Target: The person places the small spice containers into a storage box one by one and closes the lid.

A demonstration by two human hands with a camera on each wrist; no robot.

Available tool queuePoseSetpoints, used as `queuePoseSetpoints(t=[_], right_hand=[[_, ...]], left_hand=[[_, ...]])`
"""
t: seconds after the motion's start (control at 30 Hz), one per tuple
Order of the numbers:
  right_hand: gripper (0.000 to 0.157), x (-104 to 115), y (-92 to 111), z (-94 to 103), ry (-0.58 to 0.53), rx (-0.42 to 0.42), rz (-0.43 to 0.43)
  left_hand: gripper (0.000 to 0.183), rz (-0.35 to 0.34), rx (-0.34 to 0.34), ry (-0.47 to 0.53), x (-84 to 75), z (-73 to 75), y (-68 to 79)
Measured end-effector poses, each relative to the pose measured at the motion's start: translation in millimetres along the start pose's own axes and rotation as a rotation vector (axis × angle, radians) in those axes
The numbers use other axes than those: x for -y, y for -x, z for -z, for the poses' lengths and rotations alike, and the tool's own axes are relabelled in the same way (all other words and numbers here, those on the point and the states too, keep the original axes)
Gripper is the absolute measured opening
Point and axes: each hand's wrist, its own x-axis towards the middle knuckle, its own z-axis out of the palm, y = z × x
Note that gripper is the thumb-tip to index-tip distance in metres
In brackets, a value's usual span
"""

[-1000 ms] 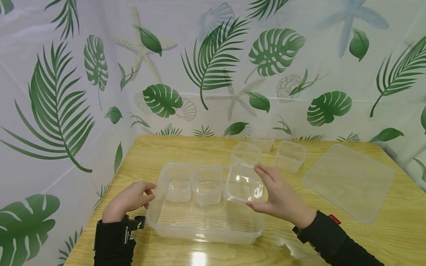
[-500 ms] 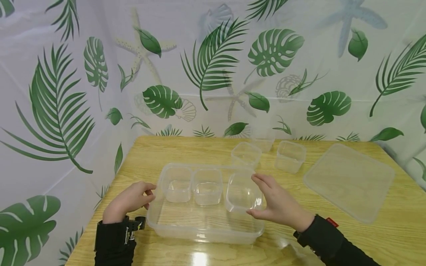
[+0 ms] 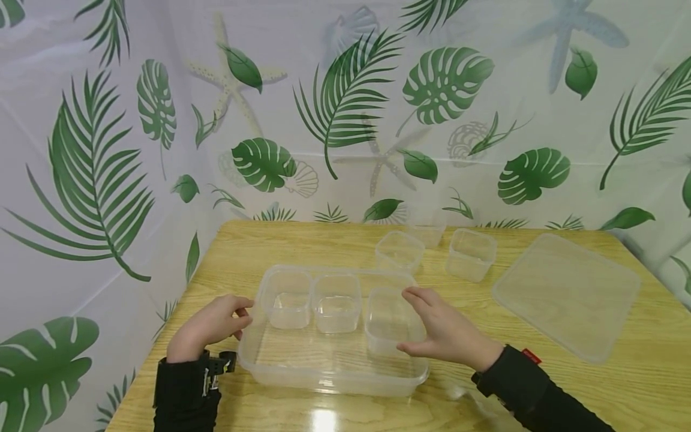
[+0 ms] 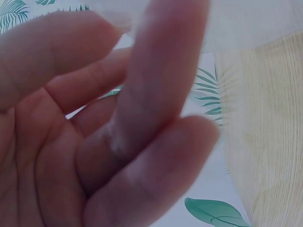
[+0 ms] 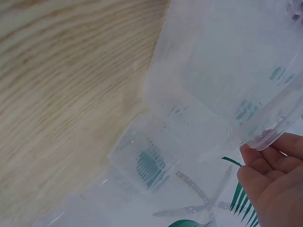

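Observation:
A large clear plastic container (image 3: pixel 324 381) lies on the wooden table. Two small clear square containers, the left one (image 3: pixel 290 309) and the middle one (image 3: pixel 336 312), stand side by side along its far wall. My right hand (image 3: pixel 450 330) holds a third small clear container (image 3: pixel 384 324) between thumb and fingers, inside the large one at its right end. In the right wrist view, bent fingertips (image 5: pixel 251 153) meet a clear plastic edge. My left hand (image 3: pixel 216 321) rests loosely bent fingers against the large container's left rim. In the left wrist view, these fingers (image 4: pixel 161 61) close to the camera hide the contact.
Behind the large container stand more small clear containers, one nearer (image 3: pixel 399 249), one at the back (image 3: pixel 430 234) and one to the right (image 3: pixel 471 255). A flat translucent lid (image 3: pixel 567 300) lies on the right. A leaf-patterned sheet (image 3: pixel 345 108) hangs behind the table (image 3: pixel 259 240).
The third small container was tilted above the large one and has come down into its right end, standing more level. My right hand moved slightly down and left with it. The left hand stayed still.

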Motion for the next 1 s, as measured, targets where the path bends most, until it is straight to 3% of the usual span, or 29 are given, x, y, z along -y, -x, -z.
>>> queuePoseSetpoints(t=[1.0], right_hand=[[0.088, 0.5, -6.4, -0.5, -0.027, 0.167, 0.001]], left_hand=[[0.040, -0.016, -0.009, -0.002, -0.2, 0.4, 0.9]])
